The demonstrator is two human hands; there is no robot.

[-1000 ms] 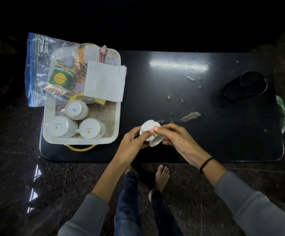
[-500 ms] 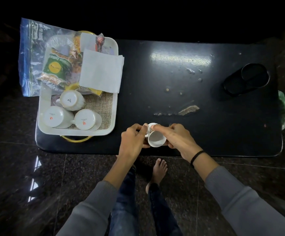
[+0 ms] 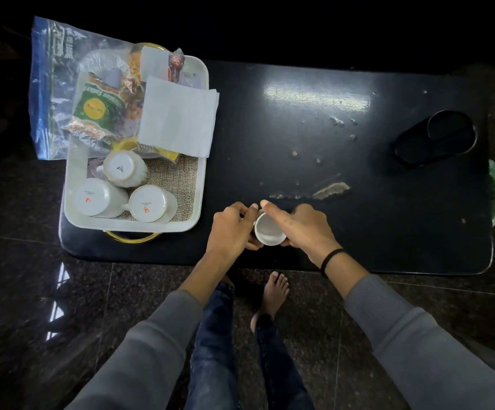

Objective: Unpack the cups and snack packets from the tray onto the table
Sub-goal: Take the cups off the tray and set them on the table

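A small white cup (image 3: pixel 268 229) stands mouth-up near the front edge of the black table (image 3: pixel 358 232). My left hand (image 3: pixel 231 232) and my right hand (image 3: pixel 302 229) both grip it from either side. At the left, a white tray (image 3: pixel 201 184) holds three white cups upside down: one at the back (image 3: pixel 123 168), one front left (image 3: pixel 96 198), one front right (image 3: pixel 148 204). Behind them in the tray lie a green snack packet (image 3: pixel 101 109), other packets and a white napkin (image 3: pixel 178 116).
A clear plastic bag with a blue edge (image 3: pixel 54 84) lies under the tray's far left. A black holder (image 3: pixel 435 137) sits at the table's right. Scuffs and crumbs mark the tabletop. My feet and legs are on the dark floor below the table edge.
The cup was turned from lying on its side to mouth-up and now stands nearer the table's front edge between both hands. The tray's contents have not moved.
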